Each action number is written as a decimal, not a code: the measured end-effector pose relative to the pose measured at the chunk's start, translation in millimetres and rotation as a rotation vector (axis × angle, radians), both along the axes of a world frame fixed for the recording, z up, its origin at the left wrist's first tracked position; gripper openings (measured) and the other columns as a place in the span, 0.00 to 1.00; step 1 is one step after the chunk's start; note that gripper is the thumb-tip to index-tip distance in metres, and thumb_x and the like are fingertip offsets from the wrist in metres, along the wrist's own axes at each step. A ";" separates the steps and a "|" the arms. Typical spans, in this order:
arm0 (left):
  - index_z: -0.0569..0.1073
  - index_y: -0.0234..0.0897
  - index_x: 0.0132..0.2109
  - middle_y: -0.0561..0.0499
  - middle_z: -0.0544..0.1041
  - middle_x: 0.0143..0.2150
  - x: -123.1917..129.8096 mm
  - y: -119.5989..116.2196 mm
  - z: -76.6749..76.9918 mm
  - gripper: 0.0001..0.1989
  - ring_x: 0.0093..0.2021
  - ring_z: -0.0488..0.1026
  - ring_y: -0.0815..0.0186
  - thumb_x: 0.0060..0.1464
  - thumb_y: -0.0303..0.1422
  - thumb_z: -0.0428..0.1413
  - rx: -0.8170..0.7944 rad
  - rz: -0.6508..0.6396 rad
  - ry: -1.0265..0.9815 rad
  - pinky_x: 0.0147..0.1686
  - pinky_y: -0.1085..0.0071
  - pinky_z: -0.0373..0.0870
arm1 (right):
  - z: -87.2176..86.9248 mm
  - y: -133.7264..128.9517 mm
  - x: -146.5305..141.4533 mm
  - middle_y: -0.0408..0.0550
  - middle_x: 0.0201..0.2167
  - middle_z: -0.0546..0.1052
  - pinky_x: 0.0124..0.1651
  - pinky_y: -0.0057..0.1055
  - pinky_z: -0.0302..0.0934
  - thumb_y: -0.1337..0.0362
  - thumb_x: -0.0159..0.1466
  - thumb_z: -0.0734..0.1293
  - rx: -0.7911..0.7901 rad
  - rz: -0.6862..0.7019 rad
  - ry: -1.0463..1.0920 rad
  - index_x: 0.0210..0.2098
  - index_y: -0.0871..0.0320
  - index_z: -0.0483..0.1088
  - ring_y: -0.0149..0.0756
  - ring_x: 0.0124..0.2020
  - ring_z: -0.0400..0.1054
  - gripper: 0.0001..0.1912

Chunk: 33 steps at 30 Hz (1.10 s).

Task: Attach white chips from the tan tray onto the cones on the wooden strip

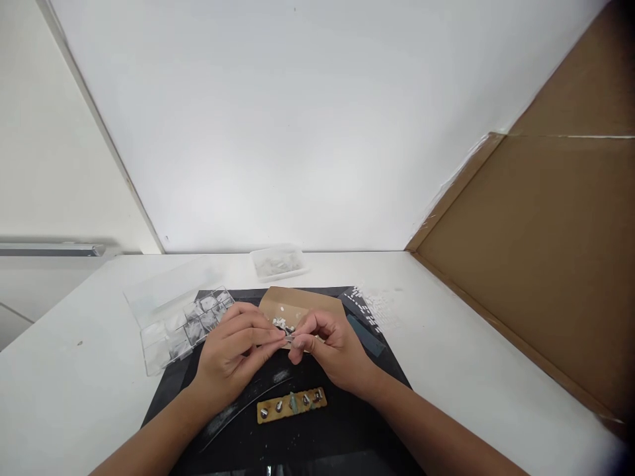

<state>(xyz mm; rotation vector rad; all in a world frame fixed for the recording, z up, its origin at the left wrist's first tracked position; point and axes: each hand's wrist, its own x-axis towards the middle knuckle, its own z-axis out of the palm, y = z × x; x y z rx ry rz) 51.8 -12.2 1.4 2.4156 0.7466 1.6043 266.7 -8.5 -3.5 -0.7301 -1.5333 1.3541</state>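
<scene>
My left hand (239, 345) and my right hand (333, 345) meet over the black mat (347, 423). The fingertips of both are pinched together around a tiny, pale piece (288, 338), too small to name and partly hidden by the fingers. Just behind them lies a brown paper sheet (282, 299), with a little heap of white bits (280, 323) on it. Nearer to me, below the hands, a yellowish wooden strip (272, 416) carries a row of several shiny metal studs; a greenish piece leans on the middle one.
A clear compartment box (176, 337) with small bags stands at left, its lid (169, 287) folded back. A translucent tray (278, 263) sits near the wall. At right are a sheet of white stickers (370, 311) and a dark blue-grey strip (366, 336). A cardboard panel (536, 264) borders the table.
</scene>
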 end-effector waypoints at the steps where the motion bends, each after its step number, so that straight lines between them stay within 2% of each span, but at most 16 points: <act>1: 0.81 0.41 0.46 0.51 0.82 0.37 0.6 -0.5 0.0 0.09 0.40 0.76 0.64 0.61 0.24 0.64 -0.025 0.001 -0.009 0.43 0.61 0.74 | -1.2 0.0 -0.1 0.42 0.24 0.81 0.35 0.31 0.70 0.56 0.66 0.74 -0.015 0.010 0.020 0.30 0.56 0.72 0.33 0.27 0.76 0.14; 4: 0.80 0.41 0.44 0.52 0.82 0.35 3.8 -3.0 0.6 0.06 0.38 0.76 0.65 0.62 0.26 0.64 -0.092 -0.011 -0.027 0.43 0.60 0.74 | -3.2 -0.2 -0.3 0.44 0.25 0.82 0.32 0.30 0.69 0.52 0.67 0.73 -0.053 0.032 0.047 0.30 0.57 0.72 0.32 0.24 0.75 0.16; 8: 0.80 0.42 0.43 0.56 0.79 0.28 8.7 -8.0 3.8 0.06 0.33 0.75 0.66 0.61 0.25 0.64 -0.126 -0.042 -0.033 0.45 0.57 0.72 | -2.3 -1.1 0.3 0.44 0.27 0.82 0.30 0.29 0.68 0.52 0.68 0.72 -0.021 0.017 0.012 0.32 0.57 0.75 0.30 0.20 0.73 0.16; 11: 0.78 0.41 0.42 0.58 0.75 0.23 10.5 -10.3 6.1 0.08 0.31 0.74 0.66 0.60 0.23 0.63 -0.139 -0.053 -0.038 0.47 0.56 0.70 | -1.6 -1.8 1.9 0.43 0.27 0.82 0.32 0.30 0.70 0.54 0.65 0.75 -0.030 0.031 0.021 0.34 0.56 0.78 0.32 0.24 0.75 0.11; 14: 0.78 0.40 0.42 0.57 0.76 0.25 10.5 -11.0 5.9 0.07 0.31 0.74 0.67 0.61 0.23 0.62 -0.157 -0.057 -0.038 0.47 0.56 0.69 | -0.7 -1.8 3.8 0.43 0.29 0.82 0.36 0.32 0.72 0.59 0.63 0.77 -0.005 0.048 -0.013 0.38 0.54 0.81 0.34 0.28 0.77 0.07; 18: 0.78 0.40 0.43 0.54 0.78 0.30 7.5 -9.7 2.3 0.06 0.34 0.73 0.66 0.62 0.24 0.61 -0.179 -0.055 0.010 0.47 0.58 0.70 | 0.8 -0.4 5.9 0.43 0.30 0.81 0.36 0.32 0.71 0.60 0.67 0.74 0.126 0.010 -0.069 0.39 0.53 0.82 0.33 0.27 0.77 0.05; 21: 0.79 0.40 0.47 0.50 0.80 0.37 1.4 -5.1 1.0 0.07 0.42 0.73 0.63 0.63 0.26 0.61 -0.158 -0.018 0.086 0.42 0.63 0.72 | 0.3 2.2 8.0 0.43 0.30 0.80 0.35 0.32 0.69 0.58 0.69 0.71 0.212 -0.014 -0.143 0.38 0.53 0.79 0.33 0.28 0.76 0.07; 23: 0.80 0.40 0.49 0.49 0.81 0.39 -4.7 -0.3 1.5 0.09 0.44 0.72 0.61 0.64 0.25 0.60 -0.106 0.009 0.191 0.43 0.63 0.72 | -0.3 4.6 10.5 0.43 0.29 0.79 0.36 0.33 0.69 0.56 0.71 0.69 0.276 -0.079 -0.235 0.38 0.54 0.78 0.34 0.28 0.75 0.09; 26: 0.80 0.40 0.51 0.48 0.81 0.39 -14.0 6.6 3.5 0.10 0.42 0.71 0.62 0.64 0.25 0.60 0.009 0.068 0.379 0.44 0.63 0.71 | 0.4 8.6 16.2 0.45 0.29 0.80 0.36 0.34 0.68 0.54 0.73 0.66 0.342 -0.177 -0.335 0.38 0.54 0.75 0.36 0.30 0.75 0.12; 29: 0.80 0.38 0.52 0.48 0.79 0.37 -19.8 7.5 9.1 0.10 0.38 0.71 0.63 0.65 0.28 0.58 0.063 0.164 0.448 0.40 0.66 0.70 | 2.4 13.1 23.9 0.47 0.33 0.81 0.40 0.36 0.67 0.56 0.75 0.63 0.487 -0.243 -0.445 0.39 0.54 0.73 0.38 0.33 0.76 0.12; 31: 0.81 0.38 0.48 0.48 0.78 0.34 -21.8 2.1 16.7 0.09 0.35 0.72 0.65 0.68 0.31 0.55 0.017 0.222 0.497 0.36 0.68 0.69 | 2.9 16.6 29.6 0.48 0.33 0.81 0.43 0.38 0.65 0.59 0.76 0.61 0.619 -0.298 -0.517 0.39 0.54 0.72 0.39 0.34 0.75 0.11; 33: 0.82 0.40 0.43 0.49 0.77 0.32 -24.0 -8.2 25.6 0.13 0.34 0.73 0.65 0.70 0.36 0.52 -0.103 0.255 0.625 0.33 0.70 0.66 | 2.3 20.3 35.1 0.48 0.33 0.81 0.44 0.39 0.63 0.60 0.76 0.61 0.690 -0.340 -0.542 0.39 0.53 0.70 0.39 0.35 0.74 0.10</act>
